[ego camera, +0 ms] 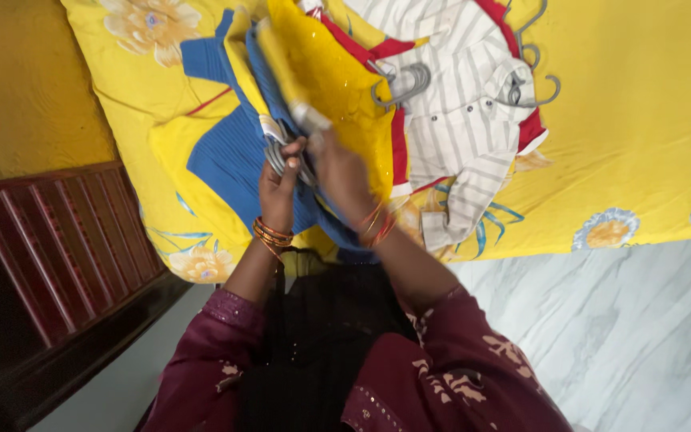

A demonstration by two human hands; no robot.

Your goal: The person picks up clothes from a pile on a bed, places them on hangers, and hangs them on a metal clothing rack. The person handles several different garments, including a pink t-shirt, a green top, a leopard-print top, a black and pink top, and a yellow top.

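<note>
My left hand (pixel 280 182) grips a bunch of grey hanger hooks (pixel 275 154) at the neck of a blue ribbed garment (pixel 229 156) lying on the bed. My right hand (pixel 337 172) rests on a yellow garment (pixel 325 68) beside it, fingers at its collar, close to the left hand. Both wrists carry orange and red bangles. More grey hangers (pixel 405 84) lie on a red garment just beyond. A white shirt with grey stripes (pixel 461 120) on a hanger is spread to the right.
The clothes lie on a bed with a yellow flowered sheet (pixel 641 120). A dark red wooden bench or bed frame (pixel 57 256) stands at the left against a yellow wall. Grey marbled floor (pixel 617 336) lies at the lower right.
</note>
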